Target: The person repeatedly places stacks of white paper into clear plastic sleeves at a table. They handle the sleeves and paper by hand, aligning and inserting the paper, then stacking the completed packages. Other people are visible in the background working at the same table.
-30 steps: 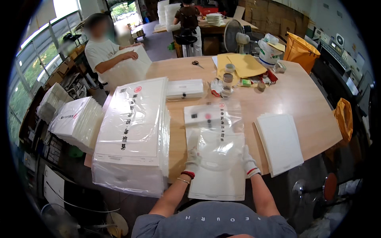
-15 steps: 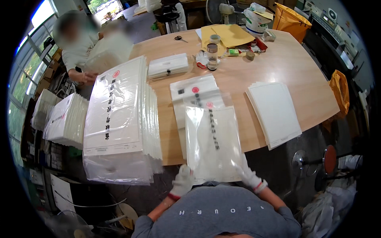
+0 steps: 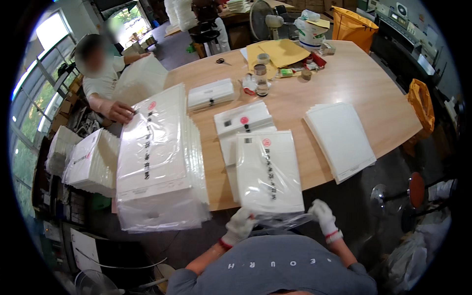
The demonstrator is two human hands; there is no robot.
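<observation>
A white paper pack (image 3: 270,169) with a red round mark and dark print sits in a clear plastic bag at the table's near edge. Loose clear plastic (image 3: 281,220) at the bag's near end hangs past that edge, towards my body. My left hand (image 3: 239,226), in a white knitted glove, is closed on the left corner of this plastic. My right hand (image 3: 324,219), gloved the same way, pinches its right corner. Partly beneath the pack lie more bagged packs (image 3: 243,118), with their near part hidden.
A tall stack of bagged packs (image 3: 157,142) stands at the left, with smaller stacks (image 3: 96,160) beyond it. Blank white sheets (image 3: 341,140) lie at the right. Farther back are a glass of water (image 3: 261,81), scissors (image 3: 222,61) and yellow envelopes (image 3: 280,51). A co-worker's hand (image 3: 117,111) touches the tall stack.
The bag's near end is now drawn out below the pack, between my hands. My right hand has moved a little outward. The co-worker's hand has come onto the tall stack.
</observation>
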